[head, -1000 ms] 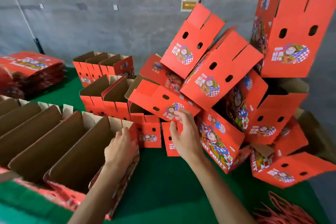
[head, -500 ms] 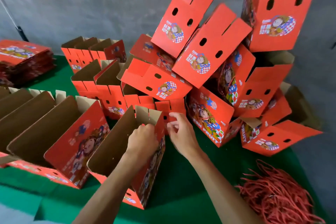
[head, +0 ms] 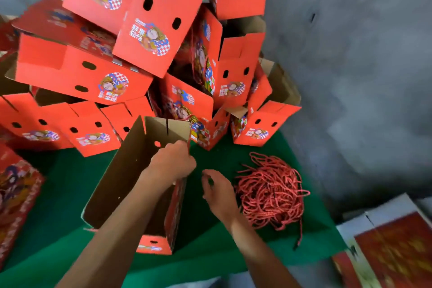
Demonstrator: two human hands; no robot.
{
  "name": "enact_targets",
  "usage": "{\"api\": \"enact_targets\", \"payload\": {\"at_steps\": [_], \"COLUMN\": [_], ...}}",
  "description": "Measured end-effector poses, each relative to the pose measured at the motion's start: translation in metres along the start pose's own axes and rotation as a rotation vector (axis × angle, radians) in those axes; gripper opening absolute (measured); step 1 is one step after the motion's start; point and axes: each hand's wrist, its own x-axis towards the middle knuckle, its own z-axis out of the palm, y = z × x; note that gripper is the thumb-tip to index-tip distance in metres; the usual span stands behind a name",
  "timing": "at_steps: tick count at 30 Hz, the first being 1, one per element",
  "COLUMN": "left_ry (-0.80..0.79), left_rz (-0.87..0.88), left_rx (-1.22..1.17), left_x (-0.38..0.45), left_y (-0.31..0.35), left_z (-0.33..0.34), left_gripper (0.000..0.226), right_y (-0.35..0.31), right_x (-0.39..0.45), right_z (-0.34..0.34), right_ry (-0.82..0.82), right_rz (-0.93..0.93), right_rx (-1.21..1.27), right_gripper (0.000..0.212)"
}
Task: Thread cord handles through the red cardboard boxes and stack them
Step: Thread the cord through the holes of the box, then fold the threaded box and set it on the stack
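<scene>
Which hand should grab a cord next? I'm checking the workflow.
The right hand, probably. It hangs free above the green cloth, right beside the red cord pile. The left hand is gripping the open box at its rim.

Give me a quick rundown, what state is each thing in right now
Open box: upright, top open, no cord visible.
Left hand: gripping the box's top edge.
Right hand: empty, beside the cords.
Cord pile: loose, tangled on green cloth.
Box stack: tilted, jumbled.
</scene>
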Motion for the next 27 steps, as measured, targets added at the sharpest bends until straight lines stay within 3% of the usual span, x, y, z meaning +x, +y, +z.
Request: {"api": "enact_targets", "payload": {"at_steps": [5, 8, 12, 16, 22, 25, 27], "left_ry": [-0.074, -0.067, -0.096, -0.081, -0.090, -0.096, -0.133], "left_rz": [0.010, -0.010, -0.025, -0.083, -0.287, -0.336, -0.353], "left_rx": [-0.121, -0.163, -0.206, -0.312, -0.565, -0.721, -0.774], "left_x": [0.017, 0.014, 0.013, 0.017, 0.018, 0.018, 0.015], "left_y": [-0.013, -0.017, -0.015, -0.020, -0.041, -0.055, -0.064], "left_z": [0.004, 0.001, 0.000, 0.007, 0.005, 0.008, 0.006], "left_gripper": [0.027, 0.025, 0.024, 0.016, 0.013, 0.024, 0.011], "right_y": [0.066, 0.084, 0.093, 0.095, 0.092, 0.089, 0.077], "right_x": [-0.023, -0.026, -0.010, 0.007, 0.016, 0.022, 0.032], "right_z": [-0.008, -0.011, -0.018, -0.027, -0.025, -0.030, -0.027], "right_ry": [-0.086, -0.143, -0.127, -0.237, -0.351, -0.393, -0.399], "right_rz": [0.274, 0.339, 0.292, 0.200, 0.109, 0.093, 0.044], "right_rx": [-0.277, -0.347, -0.407, -0.479, -0.630, -0.644, -0.679], "right_gripper": [0.035, 0.043, 0.037, 0.020, 0.022, 0.019, 0.020]}}
